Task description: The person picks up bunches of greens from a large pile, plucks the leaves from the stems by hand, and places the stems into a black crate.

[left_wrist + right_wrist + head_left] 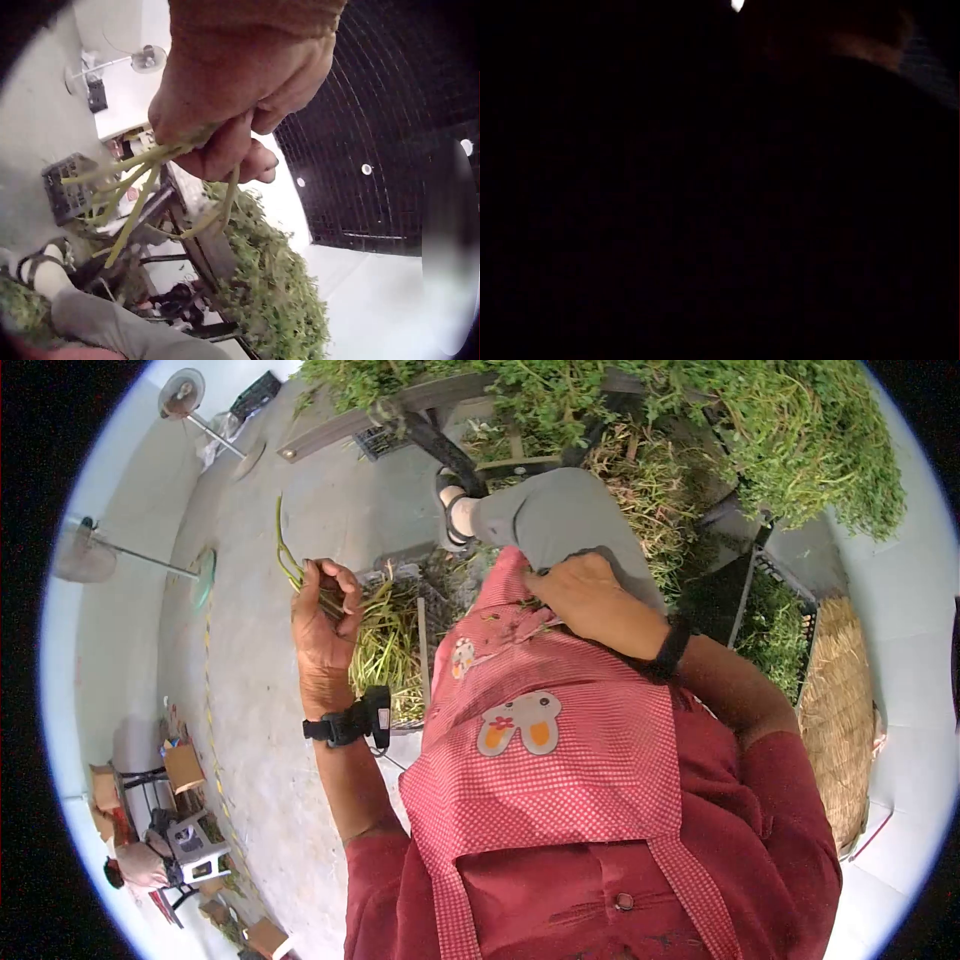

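A few green plant stems (139,176) are pinched between the thumb and fingers of my left hand (328,615). In the head view one stem rises above the fingertips, left of the lap. The left wrist view has the stems' ends fanned out below the fingers. My right hand (592,598) lies across the thigh, at the edge of the red checked apron (560,760). Its fingertips are hidden, so I cannot tell whether they grip the cloth. The right wrist view is almost wholly dark. Bits of dark plant litter lie on the apron.
A crate of cut stems (390,650) stands on the floor below the left hand. Leafy greens (800,440) heap over the table (350,428) ahead. More stalks (650,490) pile beneath it. A straw bundle (838,710) is at the right; a fan (182,395) stands far left.
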`<state>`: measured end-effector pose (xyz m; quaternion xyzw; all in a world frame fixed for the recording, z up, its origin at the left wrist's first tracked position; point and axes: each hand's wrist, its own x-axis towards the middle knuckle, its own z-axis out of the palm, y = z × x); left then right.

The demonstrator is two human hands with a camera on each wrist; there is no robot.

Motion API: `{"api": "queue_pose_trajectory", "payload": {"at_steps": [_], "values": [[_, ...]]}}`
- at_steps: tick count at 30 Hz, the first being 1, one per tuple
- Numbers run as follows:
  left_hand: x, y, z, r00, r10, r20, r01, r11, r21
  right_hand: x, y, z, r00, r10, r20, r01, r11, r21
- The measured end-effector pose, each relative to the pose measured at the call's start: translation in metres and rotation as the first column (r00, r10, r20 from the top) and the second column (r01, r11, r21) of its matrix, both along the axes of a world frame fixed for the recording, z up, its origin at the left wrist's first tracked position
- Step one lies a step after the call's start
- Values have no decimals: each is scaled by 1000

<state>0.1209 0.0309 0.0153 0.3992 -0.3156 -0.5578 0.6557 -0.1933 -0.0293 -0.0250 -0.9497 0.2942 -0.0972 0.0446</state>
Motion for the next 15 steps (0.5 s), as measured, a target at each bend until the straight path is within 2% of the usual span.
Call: {"api": "queue_pose_trajectory", "payload": {"at_steps": [2,4,6,7,8,10,11,12,14,15], "values": [[19,2,-13,998,52,19,-53,998,20,0,1,-7,998,56,15,-56,997,-47],[41,7,-18,997,51,65,-53,998,25,0,-1,-13,999,-15,-35,15,1000,22],[51,20,-9,958,74,278,-129,974,187,2,-1,-14,1000,-3,-4,3,1000,25],[61,25,-6,920,46,389,-125,976,180,2,3,-13,998,-56,-34,56,998,13],[70,28,-7,918,59,392,-140,973,183,0,5,-11,991,-114,-66,114,994,-6],[85,34,-10,810,-9,586,-136,970,203,-2,6,-7,991,-117,-67,117,993,0],[91,38,-10,738,-52,673,-150,959,239,-3,8,-4,985,-152,82,147,987,57],[96,40,-12,737,-43,675,-160,959,236,-3,9,-2,955,-192,228,168,979,118],[108,43,-21,616,-168,770,-183,920,347,-4,9,-4,955,-189,228,166,979,117],[114,48,-25,635,-162,756,-167,926,339,-4,11,-6,954,-201,223,177,977,121]]}}
